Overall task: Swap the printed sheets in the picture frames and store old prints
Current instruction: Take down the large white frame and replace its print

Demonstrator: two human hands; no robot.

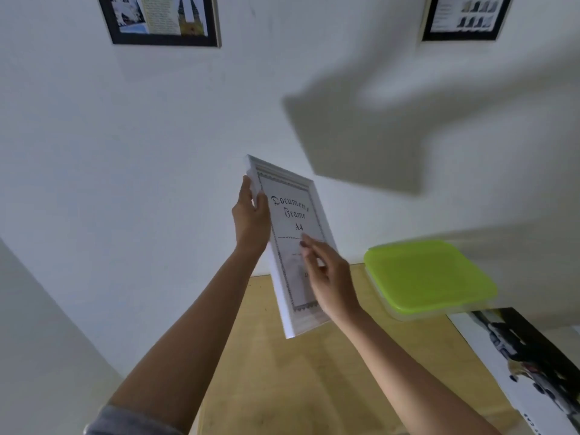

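High on the white wall (pixel 125 152) at the far left hangs a black-framed picture (pixel 163 39), cut off by the top edge of the view. Below it, a bare forearm in a grey sleeve (pixel 125 422) rises from the bottom corner. The left hand (pixel 251 215) grips the left edge of the white frame (pixel 290 243), with fingers wrapped behind it and the thumb on the front.

The white frame is held up in the air in front of the wall, tilted, and its lower corner hangs above the wooden surface (pixel 314 372) without touching it. Inside is a sheet (pixel 290 211) that reads "Document Frame A4".

The right hand (pixel 329 277) covers the lower right part of the white frame and hides that edge. Its fingers are bent and their tips lie on the front. Its back faces the camera, so I cannot tell whether it actually holds the frame or only touches it.

A wide shadow (pixel 361 146) falls on the wall to the right. Beneath it a shallow box with a green lid (pixel 430 274) sits on the surface against the wall. A loose print (pixel 518 356) with a dark photograph lies just in front of the box, at the right edge. A second black-framed picture (pixel 464 36) hangs at the top right.
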